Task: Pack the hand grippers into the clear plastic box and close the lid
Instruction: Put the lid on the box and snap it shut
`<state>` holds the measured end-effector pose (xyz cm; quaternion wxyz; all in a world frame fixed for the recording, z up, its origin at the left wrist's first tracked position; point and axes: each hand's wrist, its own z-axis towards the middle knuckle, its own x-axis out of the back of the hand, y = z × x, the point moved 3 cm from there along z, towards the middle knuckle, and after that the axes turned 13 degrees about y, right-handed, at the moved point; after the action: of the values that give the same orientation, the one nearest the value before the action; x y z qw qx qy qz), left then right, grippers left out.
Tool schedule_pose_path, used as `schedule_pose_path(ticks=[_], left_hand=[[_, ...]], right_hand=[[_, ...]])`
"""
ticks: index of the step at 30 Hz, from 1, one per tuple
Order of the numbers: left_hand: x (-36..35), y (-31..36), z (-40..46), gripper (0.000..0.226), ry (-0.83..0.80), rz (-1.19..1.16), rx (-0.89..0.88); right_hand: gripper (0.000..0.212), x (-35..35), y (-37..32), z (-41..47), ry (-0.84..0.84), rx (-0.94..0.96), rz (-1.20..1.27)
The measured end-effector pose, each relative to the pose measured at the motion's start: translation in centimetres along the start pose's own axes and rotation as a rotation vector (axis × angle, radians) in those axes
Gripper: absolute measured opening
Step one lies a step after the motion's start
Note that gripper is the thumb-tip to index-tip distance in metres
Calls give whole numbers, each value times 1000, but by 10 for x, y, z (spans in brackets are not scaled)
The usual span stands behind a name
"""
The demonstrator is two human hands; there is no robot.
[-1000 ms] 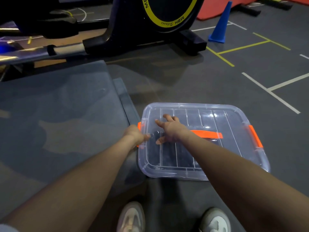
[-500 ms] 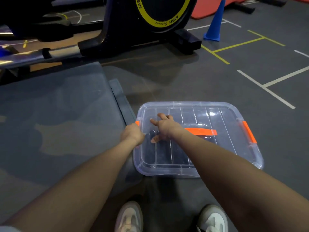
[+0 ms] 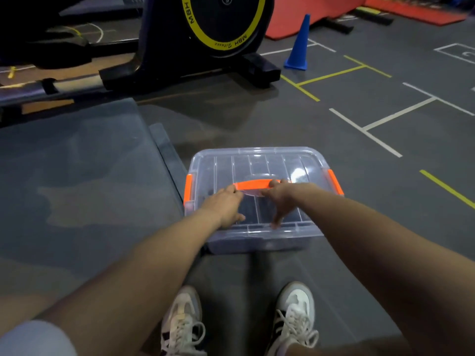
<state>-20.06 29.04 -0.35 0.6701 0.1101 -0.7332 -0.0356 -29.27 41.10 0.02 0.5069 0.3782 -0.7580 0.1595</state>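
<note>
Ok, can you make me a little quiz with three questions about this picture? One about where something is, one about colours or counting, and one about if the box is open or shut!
1. Where is the blue cone?
A. Inside the box
B. On the floor beyond the box, near the exercise machine
C. Between the shoes

2. How many orange side latches show on the clear plastic box?
A. None
B. Two
C. Five

3. What state is the lid in?
A. Lying on the box
B. Leaning on the cone
C. Lifted high in one hand

Answers:
1. B, it stands on the grey floor far behind the box.
2. B, one orange latch sits at each short end.
3. A, the lid lies flat on the box, with the left hand and right hand on it by the orange handle.
</note>
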Motion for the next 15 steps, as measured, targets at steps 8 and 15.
schedule_pose_path(ticks=[8, 15], left_hand=[[-38, 6, -10, 92, -245, 164, 45], [-36, 4, 6, 77, -238, 119, 44]], right_hand=[[113, -51, -8, -36, 65, 47, -99], [87, -43, 8, -22, 125, 60, -32]])
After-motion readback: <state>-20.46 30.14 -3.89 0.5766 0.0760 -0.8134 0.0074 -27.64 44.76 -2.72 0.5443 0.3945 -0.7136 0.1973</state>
